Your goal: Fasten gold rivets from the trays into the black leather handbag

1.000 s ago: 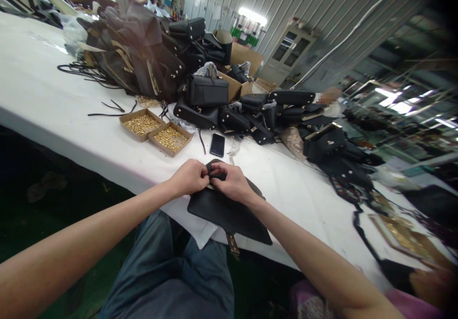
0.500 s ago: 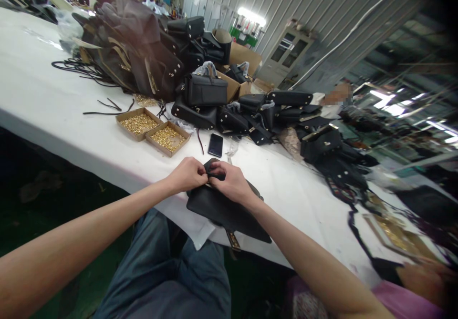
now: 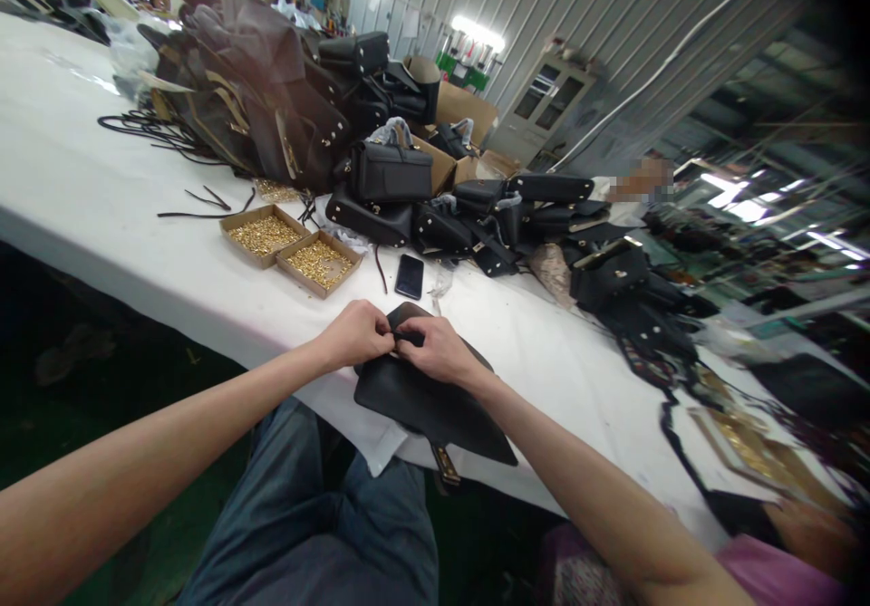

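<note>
Nearest, legs in blue jeans (image 3: 285,488) are seen below the table's edge, where a white corner of cloth (image 3: 379,447) is draped over. At the lower right, a purple sleeve (image 3: 775,570) and a co-worker's hand (image 3: 816,529) are shown, blurred, near a shallow box (image 3: 724,461) of gold-coloured bits.

A black leather piece (image 3: 435,407) is laid at the front edge of the white table (image 3: 544,352), and a metal-fitted strap (image 3: 445,466) is hung from its near side, past the edge. The piece's far end is gripped by both hands, which are brought together there. The left hand (image 3: 363,330) is almost closed, with a fold pinched between thumb and bent fingers. The right hand (image 3: 439,350) is half curled, its fingers and thumb closed on the same fold beside the left; what lies between the fingertips is hidden.

Beyond the hands, a dark phone (image 3: 409,277) is set down flat. To its left, two cardboard trays (image 3: 301,283) are placed touching, both filled with small gold-coloured parts (image 3: 318,262). Farther back, black bags (image 3: 394,171) are heaped beside dark brown leather (image 3: 272,90). A glass-doored cabinet (image 3: 547,103) is stood before the ribbed wall (image 3: 577,8).
</note>
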A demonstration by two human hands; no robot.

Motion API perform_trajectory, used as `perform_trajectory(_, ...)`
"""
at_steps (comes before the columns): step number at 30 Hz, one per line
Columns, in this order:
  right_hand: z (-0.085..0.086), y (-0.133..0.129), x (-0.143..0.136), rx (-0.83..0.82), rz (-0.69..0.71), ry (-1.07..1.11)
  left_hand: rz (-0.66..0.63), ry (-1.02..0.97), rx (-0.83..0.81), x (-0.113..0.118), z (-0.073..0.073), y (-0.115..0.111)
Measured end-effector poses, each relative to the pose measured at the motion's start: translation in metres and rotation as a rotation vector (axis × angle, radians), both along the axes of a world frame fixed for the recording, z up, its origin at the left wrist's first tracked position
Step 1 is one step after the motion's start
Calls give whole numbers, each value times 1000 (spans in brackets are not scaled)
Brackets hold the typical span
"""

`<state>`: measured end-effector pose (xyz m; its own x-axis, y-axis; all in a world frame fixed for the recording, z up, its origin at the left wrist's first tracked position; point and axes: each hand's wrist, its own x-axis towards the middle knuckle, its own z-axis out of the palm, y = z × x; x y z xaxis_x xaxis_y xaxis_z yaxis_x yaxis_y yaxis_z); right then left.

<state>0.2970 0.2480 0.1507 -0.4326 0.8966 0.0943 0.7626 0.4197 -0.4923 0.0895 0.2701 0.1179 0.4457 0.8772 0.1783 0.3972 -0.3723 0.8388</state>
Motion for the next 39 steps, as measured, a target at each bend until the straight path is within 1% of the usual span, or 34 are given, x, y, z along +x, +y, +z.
perform_trajectory(4, 0, -4, -1, 21, -2, 42, -33, 32, -89, -3, 1, 4)
perform_trajectory(6, 0, -5, -1, 23, 3, 53, -59, 42, -107, -4, 2, 5)
perform_trajectory(12, 0, -5, 1, -10, 44, 53, -87, 20, -52, -5, 1, 3)
perform_trajectory(19, 4, -7, 5, -42, 59, 65, -79, 27, -52, -4, 0, 4)
perform_trajectory(26, 10, 4, 7, -89, 129, 19, -89, 10, -25, -6, 0, 2)
perform_trajectory(31, 8, 4, 4, -59, 80, 38, -57, 10, 3, -6, -1, 1)
perform_trajectory(34, 7, 1, 1, -33, 57, 43, -24, -3, 1, -4, -3, 0)
perform_trajectory(37, 7, 0, -2, -10, 52, 28, 8, -39, -59, -3, -8, 1)
perform_trajectory(39, 7, 0, -4, -2, 44, 8, -2, -64, -117, -4, -11, 1)
